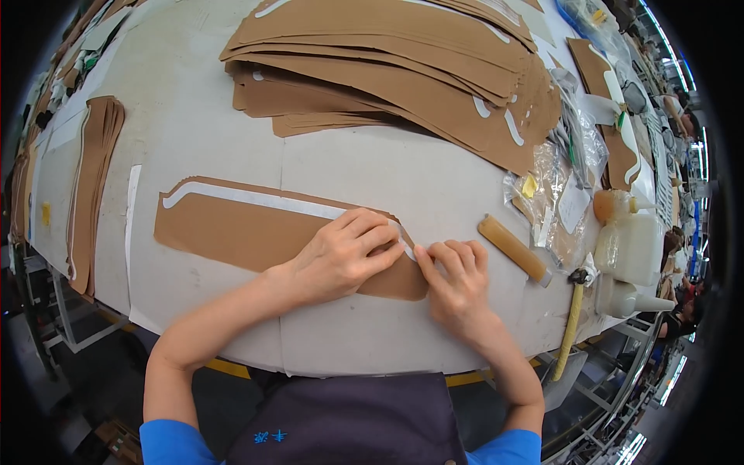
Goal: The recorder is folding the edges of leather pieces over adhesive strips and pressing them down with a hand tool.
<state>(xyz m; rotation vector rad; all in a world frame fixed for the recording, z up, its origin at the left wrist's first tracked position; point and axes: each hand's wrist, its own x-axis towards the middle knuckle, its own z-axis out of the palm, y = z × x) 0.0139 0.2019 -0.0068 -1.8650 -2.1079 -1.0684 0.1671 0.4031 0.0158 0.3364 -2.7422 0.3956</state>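
A long brown panel [225,229] lies on the work table, a white strip [256,198] running along its upper edge and bending down at the right end. My left hand [349,256] is over that bend, fingertips pinched on the strip. Just right of it, my right hand [453,283] has its thumb and index finger at the strip's lower end, the other fingers curled. Part of the strip is hidden under my left fingers. A tan bar-shaped tool with a metal end [511,248] lies beside my right hand.
Stacked brown panels [380,70] fill the back, with another pile [97,194] at left. On the right are plastic bags [546,201], translucent bottles [632,248], an amber bottle [608,205] and a yellow-handled tool [570,325]. People [682,318] work beyond the table's right edge [651,302].
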